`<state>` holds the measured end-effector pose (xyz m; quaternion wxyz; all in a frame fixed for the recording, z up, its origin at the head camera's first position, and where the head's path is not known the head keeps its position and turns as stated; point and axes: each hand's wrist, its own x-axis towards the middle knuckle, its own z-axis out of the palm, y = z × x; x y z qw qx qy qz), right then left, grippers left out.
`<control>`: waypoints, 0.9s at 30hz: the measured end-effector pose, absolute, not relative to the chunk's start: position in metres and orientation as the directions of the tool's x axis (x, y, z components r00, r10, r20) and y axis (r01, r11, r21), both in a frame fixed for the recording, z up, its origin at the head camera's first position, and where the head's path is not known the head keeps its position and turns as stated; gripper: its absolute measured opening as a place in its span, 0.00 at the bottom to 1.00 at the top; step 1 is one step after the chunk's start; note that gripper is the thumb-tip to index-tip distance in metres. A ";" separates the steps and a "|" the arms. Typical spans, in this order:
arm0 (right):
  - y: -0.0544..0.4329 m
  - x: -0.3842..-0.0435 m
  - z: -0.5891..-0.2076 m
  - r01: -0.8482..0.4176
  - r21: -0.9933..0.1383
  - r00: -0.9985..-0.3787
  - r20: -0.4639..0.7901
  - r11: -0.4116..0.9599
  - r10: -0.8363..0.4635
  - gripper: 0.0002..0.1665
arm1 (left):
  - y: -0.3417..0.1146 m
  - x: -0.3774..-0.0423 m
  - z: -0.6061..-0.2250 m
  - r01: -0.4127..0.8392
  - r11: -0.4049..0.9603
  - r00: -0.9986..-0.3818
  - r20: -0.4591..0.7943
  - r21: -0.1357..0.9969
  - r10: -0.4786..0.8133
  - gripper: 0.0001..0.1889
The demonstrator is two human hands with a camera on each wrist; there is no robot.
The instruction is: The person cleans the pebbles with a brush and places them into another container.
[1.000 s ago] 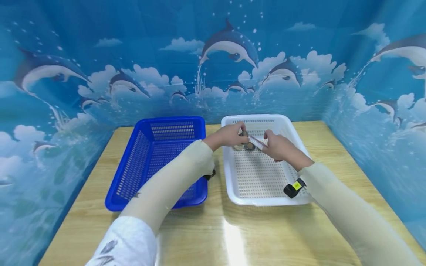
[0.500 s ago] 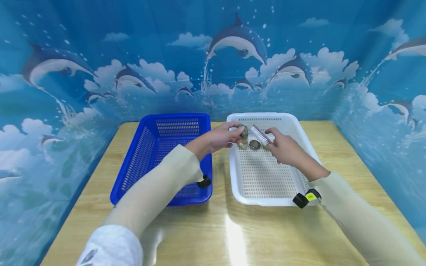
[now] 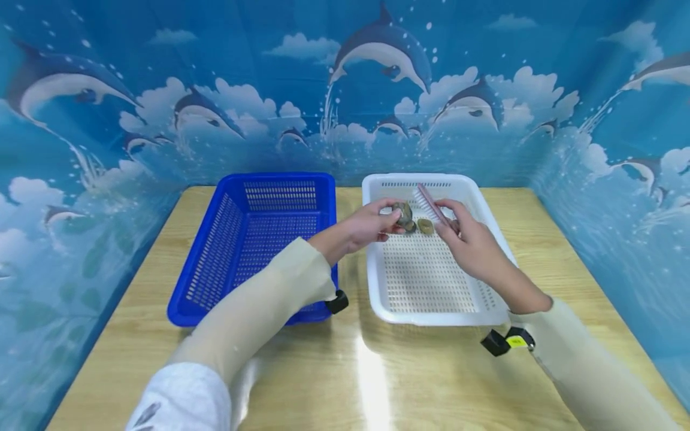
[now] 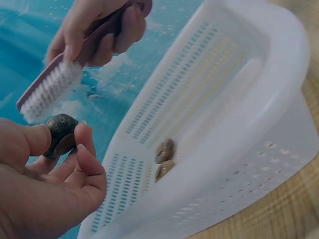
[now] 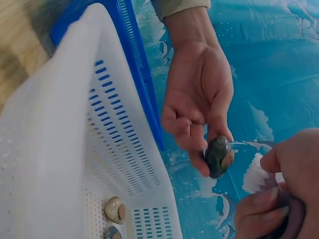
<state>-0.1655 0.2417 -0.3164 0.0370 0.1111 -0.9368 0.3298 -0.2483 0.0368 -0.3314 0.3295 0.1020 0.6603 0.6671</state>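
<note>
My left hand [image 3: 366, 227] pinches a dark, rounded snail shell [image 4: 61, 130] between thumb and fingertips. It is raised above the far part of the white basket [image 3: 376, 299]. A brownish opening shows on the shell's side in the left wrist view. In my right hand [image 3: 471, 242] is a mauve-handled scrub brush [image 4: 52, 92], its white bristles facing the shell. Bristles and shell look slightly apart in the right wrist view. Below, more snail shells lie in the basket, among them a pale one [image 5: 115, 209] and a greyish one [image 5: 112, 232].
A blue perforated basket [image 3: 196, 251] stands left of the white one on the wood-grain table [image 3: 312, 383]. Behind and at both sides hangs a blue curtain [image 3: 242, 54] printed with dolphins.
One second ago the brush was lower, with its bristles close against the shell. Since then it has moved away and tilted up. The left hand still holds the shell.
</note>
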 end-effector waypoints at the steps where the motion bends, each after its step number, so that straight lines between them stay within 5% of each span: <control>1: 0.241 -0.165 -0.317 -0.241 -0.615 -0.971 0.150 0.751 -0.189 0.29 | 0.039 -0.248 -0.333 -0.305 0.077 -0.766 -0.293 0.949 0.572 0.23; 12: 0.230 -0.160 -0.329 -0.288 -0.617 -0.957 0.204 0.733 -0.204 0.29 | 0.050 -0.245 -0.343 -0.367 -0.027 -0.801 -0.301 0.930 0.517 0.22; 27: 0.221 -0.173 -0.337 -0.315 -0.550 -0.949 0.200 0.774 -0.245 0.29 | 0.053 -0.243 -0.344 -0.399 0.006 -0.796 -0.350 0.917 0.494 0.22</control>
